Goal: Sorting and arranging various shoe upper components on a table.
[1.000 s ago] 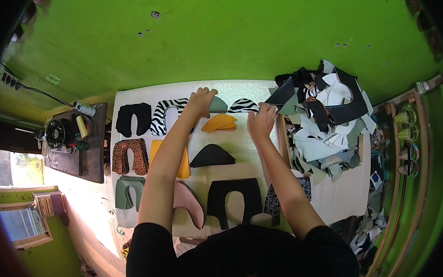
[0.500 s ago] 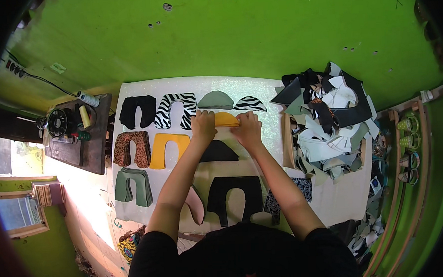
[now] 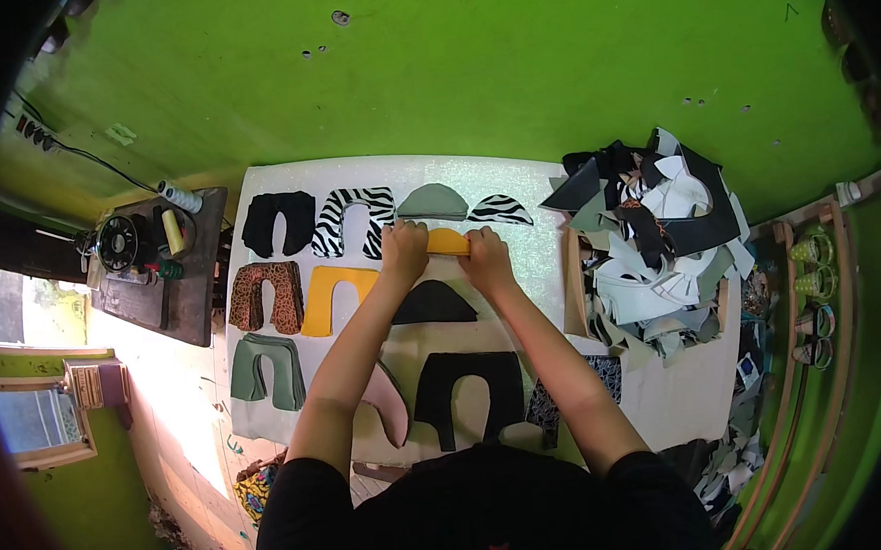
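Observation:
Both my hands grip the ends of a yellow half-moon piece [image 3: 448,242], likely a small stack of cut material, low over the white table. My left hand [image 3: 406,254] closes on its left end, my right hand [image 3: 488,260] on its right end; fingertips are partly hidden. Just beyond lie a grey-green half-moon stack [image 3: 431,203] and a zebra-striped half-moon [image 3: 500,209]. A black half-moon [image 3: 434,304] lies nearer me, between my forearms. To the left are a zebra-striped U-shaped piece [image 3: 338,213] and a yellow U-shaped piece [image 3: 320,293], partly behind my left arm.
Further left lie black [image 3: 262,225], leopard-print [image 3: 249,297] and green [image 3: 249,370] U-shaped stacks. A black U-shaped piece [image 3: 468,365] sits near me. Scraps [image 3: 650,274] overflow a wooden box at right. A sewing machine [image 3: 120,244] stands left; a wooden rack [image 3: 808,355] is far right.
My right hand has moved slightly left, closer to my left hand, and the yellow piece sits a little lower. The whole view has shifted slightly.

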`<state>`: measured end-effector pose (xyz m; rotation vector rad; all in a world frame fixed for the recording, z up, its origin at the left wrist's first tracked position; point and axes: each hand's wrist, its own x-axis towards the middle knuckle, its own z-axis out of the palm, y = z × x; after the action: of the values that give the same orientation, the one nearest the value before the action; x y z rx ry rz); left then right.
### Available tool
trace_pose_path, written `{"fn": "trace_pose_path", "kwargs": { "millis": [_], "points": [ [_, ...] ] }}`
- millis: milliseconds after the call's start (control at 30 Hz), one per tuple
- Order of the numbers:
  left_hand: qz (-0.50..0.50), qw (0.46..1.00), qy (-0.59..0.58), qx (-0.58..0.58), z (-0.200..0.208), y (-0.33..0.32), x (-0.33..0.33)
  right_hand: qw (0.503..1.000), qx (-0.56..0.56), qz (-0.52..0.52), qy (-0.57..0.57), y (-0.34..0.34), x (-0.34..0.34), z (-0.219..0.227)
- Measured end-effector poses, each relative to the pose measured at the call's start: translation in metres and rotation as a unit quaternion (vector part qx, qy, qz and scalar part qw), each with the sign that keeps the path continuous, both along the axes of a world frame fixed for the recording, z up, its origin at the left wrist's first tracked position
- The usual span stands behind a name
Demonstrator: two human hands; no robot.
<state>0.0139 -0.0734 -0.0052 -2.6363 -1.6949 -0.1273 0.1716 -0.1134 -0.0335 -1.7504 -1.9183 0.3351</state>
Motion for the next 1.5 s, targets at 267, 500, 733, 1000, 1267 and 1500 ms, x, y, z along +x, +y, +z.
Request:
{"fn": "trace_pose_path", "kwargs": {
  "millis": [267, 500, 733, 1000, 1267, 1500],
  "points": [
    [0.028, 0.998, 0.05, 0.016, -0.003, -0.007, -0.009, 0.999, 0.016, 0.023, 0.04, -0.002, -0.012, -0.001],
    [0.05, 0.995, -0.09, 0.011, 0.031, -0.016, -0.018, 0.996, -0.01, 0.038, 0.083, -0.009, -0.003, 0.001],
    [0.295, 0.949, -0.11, 0.0, 0.014, 0.006, -0.031, 0.983, -0.086, 0.077, 0.14, -0.009, 0.006, -0.001],
    [0.333, 0.936, -0.11, -0.027, -0.001, 0.012, -0.018, 0.985, -0.066, 0.078, 0.138, -0.011, 0.01, -0.004],
    [0.34, 0.933, -0.113, -0.03, -0.012, 0.015, -0.022, 0.984, -0.051, 0.087, 0.144, -0.011, 0.01, -0.002],
    [0.355, 0.93, -0.092, -0.01, -0.011, 0.017, -0.024, 0.984, -0.019, 0.086, 0.152, -0.011, 0.011, -0.002]
  ]
}}
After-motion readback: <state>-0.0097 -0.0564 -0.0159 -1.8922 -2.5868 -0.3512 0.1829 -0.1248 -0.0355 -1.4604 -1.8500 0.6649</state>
